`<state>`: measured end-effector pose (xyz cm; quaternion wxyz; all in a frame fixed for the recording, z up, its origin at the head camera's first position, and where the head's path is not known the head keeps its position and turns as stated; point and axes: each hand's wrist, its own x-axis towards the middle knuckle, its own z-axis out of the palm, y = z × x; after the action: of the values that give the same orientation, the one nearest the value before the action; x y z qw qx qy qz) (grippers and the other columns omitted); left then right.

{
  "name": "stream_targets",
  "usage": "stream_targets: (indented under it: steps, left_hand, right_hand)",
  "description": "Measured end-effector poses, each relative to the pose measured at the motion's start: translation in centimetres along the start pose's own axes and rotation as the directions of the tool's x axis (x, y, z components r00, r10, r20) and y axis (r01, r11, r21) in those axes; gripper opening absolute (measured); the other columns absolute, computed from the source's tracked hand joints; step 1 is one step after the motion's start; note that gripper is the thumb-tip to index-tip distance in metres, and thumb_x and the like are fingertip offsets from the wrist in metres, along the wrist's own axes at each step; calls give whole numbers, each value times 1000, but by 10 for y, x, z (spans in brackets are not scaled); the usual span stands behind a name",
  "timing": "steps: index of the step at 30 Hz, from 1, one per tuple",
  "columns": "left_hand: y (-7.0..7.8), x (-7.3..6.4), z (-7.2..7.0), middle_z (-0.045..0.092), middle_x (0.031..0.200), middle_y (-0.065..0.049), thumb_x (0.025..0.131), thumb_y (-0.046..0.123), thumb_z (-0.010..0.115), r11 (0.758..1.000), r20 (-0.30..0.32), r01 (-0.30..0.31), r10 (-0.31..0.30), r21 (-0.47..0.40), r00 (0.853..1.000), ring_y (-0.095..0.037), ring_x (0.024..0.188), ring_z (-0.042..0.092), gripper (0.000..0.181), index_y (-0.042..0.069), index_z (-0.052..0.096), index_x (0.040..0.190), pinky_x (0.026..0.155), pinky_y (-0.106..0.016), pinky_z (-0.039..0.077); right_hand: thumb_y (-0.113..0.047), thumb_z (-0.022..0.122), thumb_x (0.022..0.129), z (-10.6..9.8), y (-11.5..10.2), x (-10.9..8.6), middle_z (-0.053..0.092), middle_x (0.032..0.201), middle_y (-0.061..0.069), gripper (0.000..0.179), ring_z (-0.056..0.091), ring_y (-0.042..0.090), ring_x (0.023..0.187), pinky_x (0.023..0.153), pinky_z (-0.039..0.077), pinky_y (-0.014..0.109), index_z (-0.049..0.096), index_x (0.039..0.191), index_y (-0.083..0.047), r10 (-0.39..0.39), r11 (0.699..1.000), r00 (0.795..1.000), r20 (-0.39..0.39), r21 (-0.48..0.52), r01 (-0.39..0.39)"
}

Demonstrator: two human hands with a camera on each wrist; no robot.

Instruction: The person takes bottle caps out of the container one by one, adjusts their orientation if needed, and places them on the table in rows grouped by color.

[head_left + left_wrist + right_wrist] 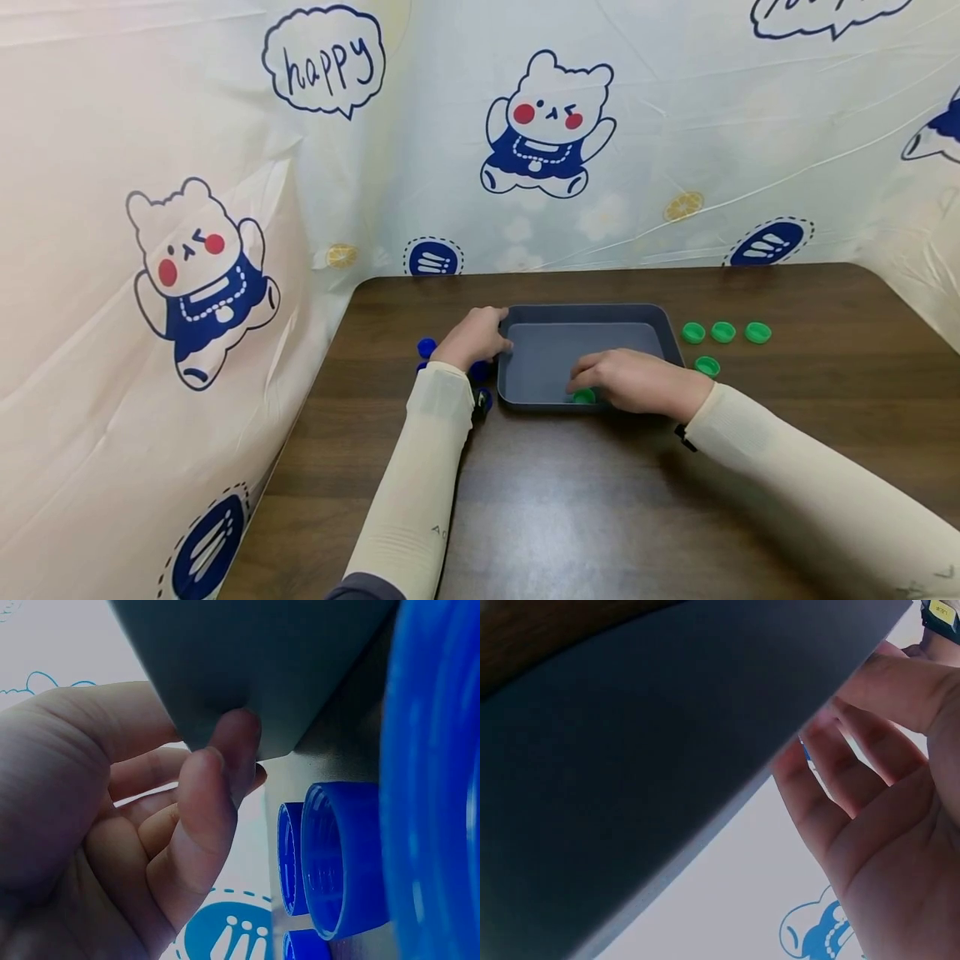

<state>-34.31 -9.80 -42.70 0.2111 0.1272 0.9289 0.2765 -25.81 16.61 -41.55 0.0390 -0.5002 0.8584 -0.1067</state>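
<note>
A shallow grey tray [581, 312] sits on the wooden table. My left hand [476, 335] grips its left wall near the far corner, and in the left wrist view a fingertip [238, 739] presses the tray's outer face. Over the tray's near side, my right hand [626, 379] reaches in with bent fingers around a green bottle cap [583, 397], which lies low by the near wall. In the right wrist view the tray wall [652, 750] hides those fingertips. Blue bottle caps [426, 348] stand beside and partly under my left hand.
Several green caps [723, 332] rest on the table [555, 492] to the right of the tray. In the left wrist view a large blue cap [435, 780] is very close to the camera. A printed cloth [420, 150] hangs behind the table's far edge.
</note>
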Motion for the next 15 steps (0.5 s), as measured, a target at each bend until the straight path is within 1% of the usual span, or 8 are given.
stream_targets:
  steps: [3,6,9,10,12,14,15]
  left_hand:
    - [0,1,0,63,80,-10,94,17,67,1000,5,3,-3,2,1000,-27,63,63,71,15,30,154,59,-33,52]
    - [-2,1,1,66,101,-11,93,18,68,1000,0,-5,5,4,1000,-26,62,63,72,15,30,154,59,-33,52]
    - [-4,2,2,61,123,-11,93,18,69,1000,-6,-13,13,5,1000,-24,61,64,72,15,30,154,59,-32,52]
    - [-4,2,2,58,128,-10,93,18,69,1000,-9,-13,13,6,1000,-24,61,64,72,15,31,154,59,-32,53]
    - [-3,2,1,60,124,-9,92,18,69,1000,-12,-11,11,5,1000,-25,61,64,72,15,31,154,59,-32,52]
    - [-3,2,1,63,114,-10,92,18,69,1000,-11,-6,6,7,1000,-25,61,63,72,15,31,154,59,-32,52]
    - [-2,2,1,65,106,-10,92,18,69,1000,-9,-4,4,7,1000,-25,61,63,72,15,31,154,60,-32,52]
  right_hand:
    - [18,61,80,2,1,3,65,113,-1,48,65,15,100,81,54,32,74,112,-16,-12,1000,1000,5,21,12]
    - [19,59,80,4,3,5,65,114,-2,50,64,15,101,82,54,32,75,110,-17,-8,999,1000,25,48,7]
    - [19,59,80,6,4,6,65,113,-2,49,64,15,102,82,54,32,75,110,-17,-4,998,999,37,62,1]
    - [19,59,80,6,4,6,65,113,-2,49,64,15,102,82,54,32,75,110,-16,-3,998,999,39,62,1]
    - [18,61,79,6,5,6,66,113,-2,48,64,15,101,81,54,32,75,109,-16,-4,998,999,37,60,2]
    - [18,63,78,6,6,6,66,112,-2,47,65,16,100,81,54,32,75,109,-15,-7,998,999,38,59,5]
    - [18,63,78,6,6,6,66,112,-2,47,65,16,100,80,54,32,76,108,-15,-8,998,999,37,61,5]
